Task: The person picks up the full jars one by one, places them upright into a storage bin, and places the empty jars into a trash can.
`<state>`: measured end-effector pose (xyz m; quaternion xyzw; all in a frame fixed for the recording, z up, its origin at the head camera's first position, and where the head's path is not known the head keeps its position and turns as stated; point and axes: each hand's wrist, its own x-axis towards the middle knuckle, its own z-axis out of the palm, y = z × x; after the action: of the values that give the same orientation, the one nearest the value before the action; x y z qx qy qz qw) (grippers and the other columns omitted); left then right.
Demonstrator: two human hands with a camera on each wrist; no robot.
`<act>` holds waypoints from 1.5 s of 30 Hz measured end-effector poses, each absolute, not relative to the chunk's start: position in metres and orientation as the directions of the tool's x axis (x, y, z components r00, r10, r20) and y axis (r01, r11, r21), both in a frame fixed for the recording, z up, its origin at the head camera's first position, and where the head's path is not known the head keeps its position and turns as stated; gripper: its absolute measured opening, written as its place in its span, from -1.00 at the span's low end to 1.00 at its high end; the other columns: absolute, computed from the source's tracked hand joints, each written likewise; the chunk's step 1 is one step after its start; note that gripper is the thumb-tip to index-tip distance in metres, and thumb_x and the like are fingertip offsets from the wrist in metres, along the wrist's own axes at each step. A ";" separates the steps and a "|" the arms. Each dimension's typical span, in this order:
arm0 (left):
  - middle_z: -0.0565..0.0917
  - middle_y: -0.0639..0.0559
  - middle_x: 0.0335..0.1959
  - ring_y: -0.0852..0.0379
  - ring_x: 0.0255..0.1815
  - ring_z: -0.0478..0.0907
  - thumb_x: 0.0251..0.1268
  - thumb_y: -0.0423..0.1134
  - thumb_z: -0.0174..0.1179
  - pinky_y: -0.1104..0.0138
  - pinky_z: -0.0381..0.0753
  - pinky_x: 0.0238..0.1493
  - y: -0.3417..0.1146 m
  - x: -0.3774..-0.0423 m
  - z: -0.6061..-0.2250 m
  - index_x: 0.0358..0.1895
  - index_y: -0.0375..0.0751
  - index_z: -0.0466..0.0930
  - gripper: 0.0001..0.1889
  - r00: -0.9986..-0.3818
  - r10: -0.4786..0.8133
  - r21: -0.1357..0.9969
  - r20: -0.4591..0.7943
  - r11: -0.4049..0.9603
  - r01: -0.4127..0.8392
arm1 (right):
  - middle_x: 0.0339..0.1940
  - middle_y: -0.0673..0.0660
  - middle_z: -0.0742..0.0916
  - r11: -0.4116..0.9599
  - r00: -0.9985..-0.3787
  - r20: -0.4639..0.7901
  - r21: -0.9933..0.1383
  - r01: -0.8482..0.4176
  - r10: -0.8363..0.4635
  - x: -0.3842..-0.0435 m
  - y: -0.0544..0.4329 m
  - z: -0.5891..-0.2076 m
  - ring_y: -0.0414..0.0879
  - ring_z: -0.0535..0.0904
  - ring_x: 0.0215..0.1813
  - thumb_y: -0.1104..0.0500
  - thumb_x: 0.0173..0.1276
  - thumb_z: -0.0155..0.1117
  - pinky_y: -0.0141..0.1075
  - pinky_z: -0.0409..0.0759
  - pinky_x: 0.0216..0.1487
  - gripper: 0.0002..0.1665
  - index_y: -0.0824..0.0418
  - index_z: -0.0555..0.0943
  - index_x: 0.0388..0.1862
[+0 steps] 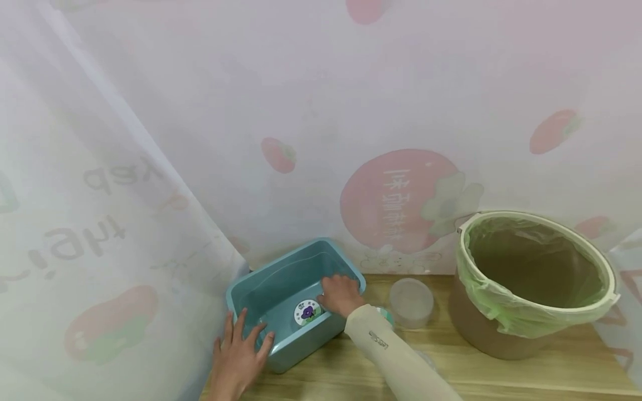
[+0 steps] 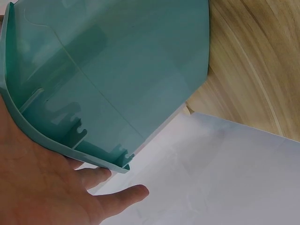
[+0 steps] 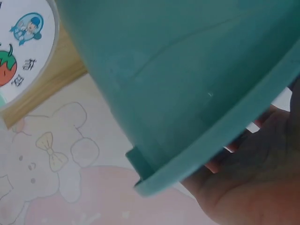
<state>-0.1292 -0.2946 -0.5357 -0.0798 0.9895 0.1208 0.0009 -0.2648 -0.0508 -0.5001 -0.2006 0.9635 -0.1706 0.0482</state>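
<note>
Cream fabric sleeve [image 1: 396,353] foremost, a teal oblong plastic tub [image 1: 297,278] stretched from spread left fingers [image 1: 239,326] toward curled right fingers [image 1: 329,288], grip unclear.

The tub [image 1: 306,348] stands at the left on the table [image 1: 341,370], a round disc [image 1: 307,313] in it — left hand [image 1: 238,353] at its near left corner, right hand [image 1: 342,294] at its right end. Right of it comes the round container [image 1: 412,303], then the bin [image 1: 471,323], liner [image 1: 526,316] inside — a hanging sheet [image 1: 321,111] behind all
</note>
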 end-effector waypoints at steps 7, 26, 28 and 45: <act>0.06 -0.28 0.81 -0.50 0.81 -0.20 0.69 0.42 -0.11 -0.65 0.03 0.53 -0.296 -0.129 -0.534 0.45 0.05 0.66 -0.31 -0.988 -0.151 0.221 -0.035 0.963 -0.155 | -0.22 0.13 0.81 0.840 -0.906 0.045 -0.358 -0.409 -0.422 -0.256 -0.043 -0.495 0.06 0.68 -0.18 -0.02 0.54 0.45 0.04 0.74 -0.19 -0.73 0.16 0.81 -0.06; 0.04 -0.29 0.81 -0.50 0.81 -0.23 0.68 0.41 -0.09 -0.66 -0.01 0.53 -0.297 -0.130 -0.531 0.47 0.01 0.64 -0.30 -0.986 -0.157 0.221 -0.050 0.961 -0.165 | 0.25 0.13 0.77 0.784 -0.807 0.307 -0.228 -0.577 -0.505 -0.221 -0.021 -0.483 0.13 0.66 0.29 -0.13 0.59 0.42 0.06 0.72 0.22 -0.59 0.05 0.79 0.23; 0.04 -0.29 0.81 -0.50 0.81 -0.23 0.68 0.41 -0.09 -0.66 -0.02 0.53 -0.296 -0.131 -0.531 0.47 0.02 0.64 -0.30 -0.986 -0.158 0.223 -0.053 0.961 -0.166 | 0.26 0.11 0.76 0.769 -0.785 0.337 -0.218 -0.601 -0.519 -0.219 -0.016 -0.484 0.12 0.64 0.31 -0.13 0.61 0.38 0.05 0.70 0.26 -0.60 0.04 0.77 0.24; 0.02 -0.31 0.81 -0.51 0.80 -0.23 0.69 0.44 -0.15 -0.67 -0.09 0.54 -0.295 -0.131 -0.533 0.48 -0.01 0.63 -0.26 -0.988 -0.148 0.250 -0.039 0.956 -0.153 | 0.32 0.13 0.75 0.747 -0.714 0.497 -0.179 -0.640 -0.492 -0.197 0.035 -0.485 0.19 0.62 0.41 -0.11 0.53 0.44 0.14 0.67 0.35 -0.64 0.01 0.79 0.18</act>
<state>-0.1307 -0.2946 -0.5334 -0.0763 0.9889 0.1270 0.0101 -0.1970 0.0348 -0.4852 -0.3111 0.9098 -0.1719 -0.2145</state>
